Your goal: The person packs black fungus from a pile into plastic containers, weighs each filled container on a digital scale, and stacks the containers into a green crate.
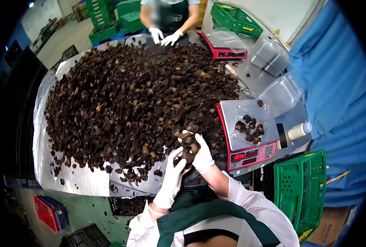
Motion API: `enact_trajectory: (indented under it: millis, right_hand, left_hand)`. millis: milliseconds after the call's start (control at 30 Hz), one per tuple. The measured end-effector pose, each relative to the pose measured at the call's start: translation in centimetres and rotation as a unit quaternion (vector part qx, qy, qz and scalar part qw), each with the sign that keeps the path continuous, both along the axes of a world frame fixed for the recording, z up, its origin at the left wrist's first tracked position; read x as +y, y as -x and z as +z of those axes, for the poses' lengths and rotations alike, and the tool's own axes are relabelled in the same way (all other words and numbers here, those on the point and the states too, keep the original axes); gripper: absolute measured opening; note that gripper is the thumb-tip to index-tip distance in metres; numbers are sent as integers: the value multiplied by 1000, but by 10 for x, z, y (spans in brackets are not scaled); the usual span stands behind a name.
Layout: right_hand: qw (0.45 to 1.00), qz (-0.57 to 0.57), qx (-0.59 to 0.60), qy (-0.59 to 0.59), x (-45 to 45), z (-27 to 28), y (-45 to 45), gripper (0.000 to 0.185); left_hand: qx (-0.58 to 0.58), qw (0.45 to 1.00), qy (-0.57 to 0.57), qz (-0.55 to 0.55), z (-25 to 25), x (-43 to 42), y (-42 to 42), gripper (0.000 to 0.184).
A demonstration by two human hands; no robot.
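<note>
Both my hands wear white gloves and meet at the near edge of a large heap of dark brown wood ear mushrooms (137,94). Between them sits a small clump of wood ear mushrooms (188,142). My right hand (202,155) curls around the clump from the right. My left hand (172,175) closes on its lower left side, fingers partly hidden by the pieces. Just right of my hands is a red digital scale (231,158) with a lit display. On its plate rests a clear plastic tray (267,123) with some mushroom pieces in it.
Across the metal table (84,181), a co-worker's gloved hands (166,37) touch the heap. A second red scale (228,53), clear plastic boxes (270,55), a phone (281,136) and a white cylindrical container (299,130) lie to the right. Green crates (300,193) stand at lower right.
</note>
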State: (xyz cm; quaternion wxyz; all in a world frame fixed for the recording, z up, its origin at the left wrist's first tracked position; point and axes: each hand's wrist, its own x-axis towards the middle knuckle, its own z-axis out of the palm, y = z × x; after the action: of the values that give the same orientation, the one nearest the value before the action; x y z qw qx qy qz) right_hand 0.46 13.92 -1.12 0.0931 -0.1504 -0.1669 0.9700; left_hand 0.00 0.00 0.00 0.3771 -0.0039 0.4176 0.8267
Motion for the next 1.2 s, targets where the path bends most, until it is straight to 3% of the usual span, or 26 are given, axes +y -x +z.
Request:
enact_trajectory:
  millis: [33, 100, 167, 200, 233, 300, 433, 467, 500, 567, 633, 667, 733, 800, 833, 867, 900, 967, 1000, 1033, 1100, 1133, 1200]
  right_hand:
    - [997, -52, -56, -29, 3, 5, 0, 38]
    - [998, -51, 26, -5, 15, 8, 2, 37]
    - [991, -41, 123, 41, 54, 24, -18, 40]
    - [959, -138, 40, -246, 52, 33, -24, 39]
    - [991, -96, 86, -24, 76, 42, -35, 39]
    - [990, -115, 75, 29, 93, 41, -35, 39]
    - [985, -158, 67, 12, 138, 41, -54, 40]
    - [976, -183, 28, -115, 145, 41, -60, 41]
    - [974, -191, 34, -114, 157, 39, -63, 41]
    - [971, -177, 23, -157, 181, 35, -77, 36]
    - [987, -151, 53, -9, 199, 61, -90, 38]
    - [976, -181, 45, -110, 204, 71, -94, 37]
    - [987, -160, 5, 18, 236, 60, -99, 31]
    - [965, -166, -35, -199, 250, 57, -108, 26]
    - [979, -146, -16, -139, 254, 87, -114, 26]
    - [969, -142, -47, -195, 258, 86, -117, 25]
    - [940, -128, -66, -308, 262, 81, -121, 24]
    - [806, -73, -106, -578, 269, 76, -129, 26]
    - [761, -55, -105, -638, 269, 74, -129, 31]
    - [652, -82, -101, -747, 267, 71, -129, 30]
    - [596, -69, 15, -800, 267, 73, -128, 33]
    - [603, -46, 27, -796, 266, 75, -127, 27]
    - [562, -96, 24, -821, 263, 83, -128, 16]
  left_hand:
    - [56, 998, 31, 6, -5, 12, 0, 56]
    - [122, 989, 81, 21, 10, 26, 4, 51]
    - [152, 986, 48, 40, 28, 62, -9, 45]
    - [228, 969, 85, 34, 31, 67, -8, 40]
    - [278, 954, 107, 29, 34, 81, -15, 40]
    - [388, 913, 118, 34, 39, 99, -9, 39]
    - [481, 866, 134, 36, 46, 141, -16, 35]
    - [510, 848, 138, 36, 50, 149, -16, 33]
    - [538, 830, 142, 38, 54, 158, -15, 32]
    - [547, 826, 132, 32, 56, 176, -18, 31]
    - [553, 820, 143, 18, 54, 190, -20, 32]
    - [538, 832, 133, 6, 54, 197, -20, 32]
    - [528, 838, 141, -10, 56, 211, -19, 31]
    - [500, 851, 156, -33, 50, 220, -16, 31]
    - [478, 863, 157, -40, 52, 226, -16, 33]
    - [465, 870, 157, -41, 51, 231, -16, 31]
    - [453, 877, 155, -42, 49, 235, -16, 30]
    - [451, 879, 152, -32, 44, 241, -18, 30]
    - [448, 881, 147, -27, 42, 242, -20, 30]
    - [448, 881, 151, -24, 41, 242, -23, 30]
    - [396, 899, 185, -6, 40, 240, -26, 30]
    - [365, 914, 178, -11, 44, 237, -29, 29]
    - [347, 926, 150, 13, 42, 235, -37, 29]
